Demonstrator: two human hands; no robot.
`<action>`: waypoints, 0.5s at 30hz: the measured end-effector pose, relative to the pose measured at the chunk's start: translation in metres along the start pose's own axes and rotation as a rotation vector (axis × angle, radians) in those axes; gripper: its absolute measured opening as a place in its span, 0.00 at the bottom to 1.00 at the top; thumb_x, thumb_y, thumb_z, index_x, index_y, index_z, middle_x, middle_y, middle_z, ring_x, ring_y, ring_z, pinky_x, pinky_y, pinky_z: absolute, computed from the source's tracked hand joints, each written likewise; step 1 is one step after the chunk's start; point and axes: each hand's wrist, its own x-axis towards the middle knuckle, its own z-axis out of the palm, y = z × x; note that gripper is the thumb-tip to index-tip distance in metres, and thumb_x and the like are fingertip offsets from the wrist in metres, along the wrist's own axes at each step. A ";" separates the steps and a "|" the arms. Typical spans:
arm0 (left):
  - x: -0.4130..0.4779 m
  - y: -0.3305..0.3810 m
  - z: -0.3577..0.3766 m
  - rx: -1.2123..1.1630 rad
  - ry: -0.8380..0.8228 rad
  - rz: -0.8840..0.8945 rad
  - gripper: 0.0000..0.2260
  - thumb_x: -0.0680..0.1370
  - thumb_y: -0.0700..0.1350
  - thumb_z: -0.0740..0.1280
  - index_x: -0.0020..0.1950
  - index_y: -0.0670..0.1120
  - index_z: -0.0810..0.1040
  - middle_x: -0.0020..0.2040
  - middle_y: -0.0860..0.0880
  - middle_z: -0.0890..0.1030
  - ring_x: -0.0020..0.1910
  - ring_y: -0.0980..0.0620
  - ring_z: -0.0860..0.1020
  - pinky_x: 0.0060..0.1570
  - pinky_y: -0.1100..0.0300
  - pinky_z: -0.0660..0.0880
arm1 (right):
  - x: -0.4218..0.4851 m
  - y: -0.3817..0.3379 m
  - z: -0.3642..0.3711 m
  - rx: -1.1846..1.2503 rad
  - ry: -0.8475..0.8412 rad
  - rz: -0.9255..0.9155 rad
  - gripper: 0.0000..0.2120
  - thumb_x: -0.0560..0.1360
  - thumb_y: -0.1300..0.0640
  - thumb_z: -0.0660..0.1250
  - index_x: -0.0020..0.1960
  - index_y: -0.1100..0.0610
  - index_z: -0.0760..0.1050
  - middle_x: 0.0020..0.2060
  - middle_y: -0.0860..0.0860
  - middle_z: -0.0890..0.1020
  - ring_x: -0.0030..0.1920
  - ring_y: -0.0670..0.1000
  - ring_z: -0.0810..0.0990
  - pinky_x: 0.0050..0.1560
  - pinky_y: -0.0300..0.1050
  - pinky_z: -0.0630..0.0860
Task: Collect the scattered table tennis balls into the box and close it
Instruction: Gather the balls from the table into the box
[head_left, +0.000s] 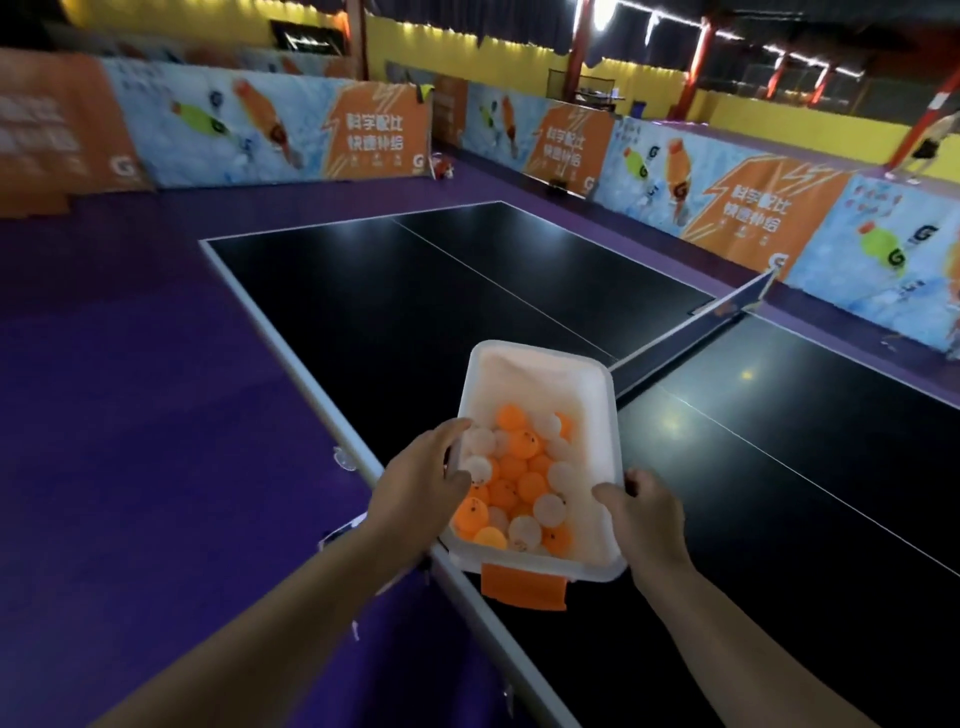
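So we've got the box (540, 379) at the near left edge of the table (415, 291), left hand (421, 480) and right hand (649, 514) each gripping a side rim, probably to steady it, balls (519, 483) piled inside

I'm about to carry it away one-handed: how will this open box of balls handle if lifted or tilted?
Probably light: the box looks like thin plastic and holds only table tennis balls. They lie loose and the top is open, so tilting would likely send them rolling to the low end, perhaps out.
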 end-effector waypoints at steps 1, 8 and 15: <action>-0.006 -0.008 -0.018 -0.015 0.023 -0.003 0.23 0.76 0.44 0.65 0.69 0.59 0.64 0.58 0.57 0.76 0.52 0.57 0.77 0.45 0.58 0.80 | -0.007 -0.011 0.013 0.001 -0.015 -0.022 0.04 0.70 0.60 0.68 0.40 0.58 0.72 0.36 0.53 0.77 0.35 0.51 0.75 0.30 0.42 0.67; -0.056 -0.100 -0.160 0.026 0.197 -0.083 0.25 0.76 0.43 0.65 0.71 0.57 0.64 0.48 0.57 0.76 0.41 0.60 0.76 0.36 0.63 0.76 | -0.088 -0.092 0.141 0.000 -0.171 -0.153 0.03 0.71 0.61 0.68 0.41 0.58 0.73 0.35 0.53 0.78 0.34 0.51 0.75 0.30 0.41 0.67; -0.113 -0.209 -0.283 0.101 0.328 -0.250 0.25 0.75 0.44 0.67 0.70 0.57 0.66 0.45 0.58 0.75 0.37 0.61 0.75 0.34 0.62 0.76 | -0.174 -0.138 0.289 -0.048 -0.351 -0.193 0.05 0.71 0.60 0.67 0.39 0.56 0.71 0.34 0.50 0.76 0.33 0.48 0.74 0.30 0.40 0.67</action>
